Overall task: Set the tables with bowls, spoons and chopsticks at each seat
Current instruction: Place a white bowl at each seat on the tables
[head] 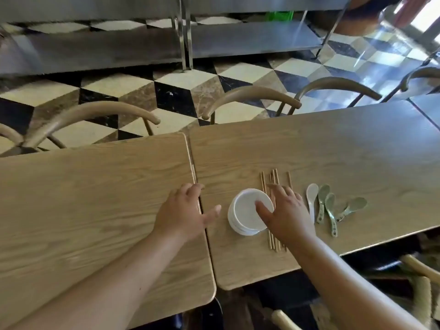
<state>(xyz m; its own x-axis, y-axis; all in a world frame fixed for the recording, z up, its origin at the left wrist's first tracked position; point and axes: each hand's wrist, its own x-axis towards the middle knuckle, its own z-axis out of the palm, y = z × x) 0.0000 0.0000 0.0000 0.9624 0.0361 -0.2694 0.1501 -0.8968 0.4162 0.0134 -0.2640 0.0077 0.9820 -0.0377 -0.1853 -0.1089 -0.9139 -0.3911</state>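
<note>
Just right of frame centre, a stack of white bowls (248,211) sits on the right table (333,144). Right hand (285,210) rests spread on its rim; left hand (183,210) hovers open beside. Bowls look rigid, smooth, probably slippery and breakable; gripping the rims seems safest.

A single wide-angle view looks from the person's head, forward and steeply down across two light wood-grain tabletops (95,198) pushed edge to edge. It sits close above the near edge, so both bare forearms run in from the bottom of the frame towards the middle. The far side shows curved tan chair backs (252,96), then a floor of black, cream and brown cube-pattern tiles (166,89), with a grey steel shelf unit (142,46) along the top. Straight lines bow towards the edges, and the scene leans slightly
</note>
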